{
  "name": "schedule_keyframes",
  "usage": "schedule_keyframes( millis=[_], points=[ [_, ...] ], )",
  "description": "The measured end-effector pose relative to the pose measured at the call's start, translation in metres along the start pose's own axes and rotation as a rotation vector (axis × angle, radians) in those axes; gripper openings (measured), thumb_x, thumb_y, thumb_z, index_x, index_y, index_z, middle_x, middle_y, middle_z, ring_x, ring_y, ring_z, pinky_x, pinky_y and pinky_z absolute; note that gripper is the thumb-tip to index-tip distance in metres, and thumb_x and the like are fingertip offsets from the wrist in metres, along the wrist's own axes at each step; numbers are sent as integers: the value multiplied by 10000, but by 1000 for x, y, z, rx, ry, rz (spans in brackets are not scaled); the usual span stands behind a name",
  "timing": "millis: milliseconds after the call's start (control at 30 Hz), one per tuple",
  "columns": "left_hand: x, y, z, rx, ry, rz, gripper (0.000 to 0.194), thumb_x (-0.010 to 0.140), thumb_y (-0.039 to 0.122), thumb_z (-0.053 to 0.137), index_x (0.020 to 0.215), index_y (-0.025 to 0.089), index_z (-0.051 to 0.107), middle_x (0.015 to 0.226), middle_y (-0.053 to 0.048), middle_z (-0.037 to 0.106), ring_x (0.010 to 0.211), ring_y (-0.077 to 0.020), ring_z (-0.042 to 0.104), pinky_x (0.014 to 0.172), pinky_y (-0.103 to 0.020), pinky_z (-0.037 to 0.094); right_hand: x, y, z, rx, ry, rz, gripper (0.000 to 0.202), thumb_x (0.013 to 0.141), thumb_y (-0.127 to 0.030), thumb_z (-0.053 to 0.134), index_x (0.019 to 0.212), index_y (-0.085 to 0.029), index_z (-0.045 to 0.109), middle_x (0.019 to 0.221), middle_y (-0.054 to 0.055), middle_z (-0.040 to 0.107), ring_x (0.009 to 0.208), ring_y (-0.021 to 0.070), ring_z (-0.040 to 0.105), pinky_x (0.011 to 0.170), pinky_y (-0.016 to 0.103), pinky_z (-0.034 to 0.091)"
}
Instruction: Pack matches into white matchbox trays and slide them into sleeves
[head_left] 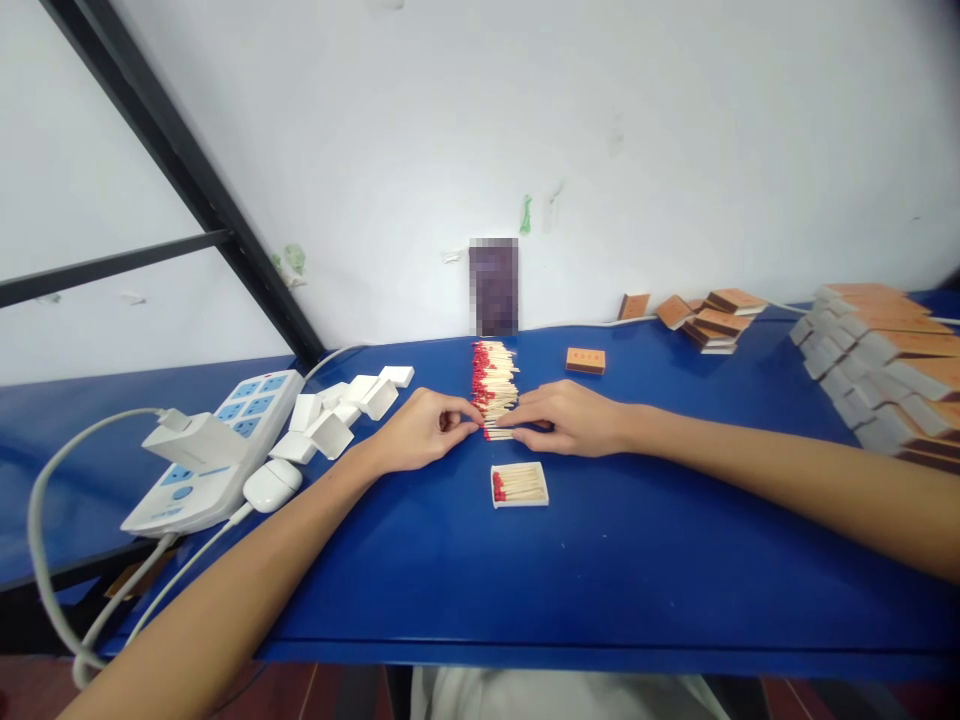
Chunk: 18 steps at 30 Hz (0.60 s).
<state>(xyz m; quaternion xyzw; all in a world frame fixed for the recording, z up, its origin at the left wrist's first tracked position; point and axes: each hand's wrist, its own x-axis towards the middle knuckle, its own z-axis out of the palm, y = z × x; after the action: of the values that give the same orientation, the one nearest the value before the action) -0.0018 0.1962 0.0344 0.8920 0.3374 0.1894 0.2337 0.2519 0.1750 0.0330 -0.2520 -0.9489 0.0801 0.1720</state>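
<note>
A long pile of red-headed matches (pixel 495 375) lies on the blue table, heads to the left. At its near end, my left hand (pixel 431 428) touches the match heads with thumb and forefinger closed round them. Across from it, my right hand (pixel 564 418) rests at the stick ends, fingers apart, thumb below, holding nothing visible. Just in front of both hands sits a white matchbox tray (pixel 520 484) with a layer of matches in it, heads also to the left. An orange matchbox (pixel 586 361) lies behind my right hand.
White empty trays (pixel 330 435) are heaped at the left, beside a power strip (pixel 225 450), cables and a white earbud case (pixel 273 486). Orange matchboxes (pixel 720 322) lie loosely by the wall. A large stack of matchboxes (pixel 892 350) stands at the right.
</note>
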Motion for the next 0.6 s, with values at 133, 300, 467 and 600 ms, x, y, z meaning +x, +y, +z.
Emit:
schedule_keyframes(
  millis=[133, 300, 467, 600],
  points=[
    [1, 0, 0, -15, 5, -7, 175, 892, 278, 572, 945, 185, 710, 566, 48, 512, 505, -74, 432, 525, -204, 343, 0, 0, 0, 10, 0, 12, 306, 938, -269, 477, 1137, -187, 695, 906, 57, 719, 754, 158, 619, 658, 246, 406],
    [1, 1, 2, -1, 12, 2, 189, 898, 285, 566, 953, 183, 716, 580, 42, 530, 516, -75, 440, 527, -204, 335, 0, 1, 1, 16, 22, 18, 322, 946, -286, 465, 1167, -188, 677, 945, 61, 722, 766, 158, 629, 666, 245, 409],
    [1, 3, 2, 25, -1, 2, 197, 908, 294, 554, 944, 185, 714, 583, 41, 528, 518, -76, 438, 530, -205, 330, -1, 2, 1, 24, 31, -1, 298, 941, -266, 470, 1117, -180, 694, 906, 55, 720, 742, 154, 619, 661, 246, 405],
    [1, 4, 1, 18, -14, -4, 195, 911, 292, 548, 950, 188, 708, 587, 43, 524, 520, -77, 433, 528, -207, 324, -2, 2, 1, 25, 42, 38, 308, 938, -292, 483, 1146, -184, 682, 880, 51, 718, 714, 153, 613, 650, 250, 407]
  ],
)
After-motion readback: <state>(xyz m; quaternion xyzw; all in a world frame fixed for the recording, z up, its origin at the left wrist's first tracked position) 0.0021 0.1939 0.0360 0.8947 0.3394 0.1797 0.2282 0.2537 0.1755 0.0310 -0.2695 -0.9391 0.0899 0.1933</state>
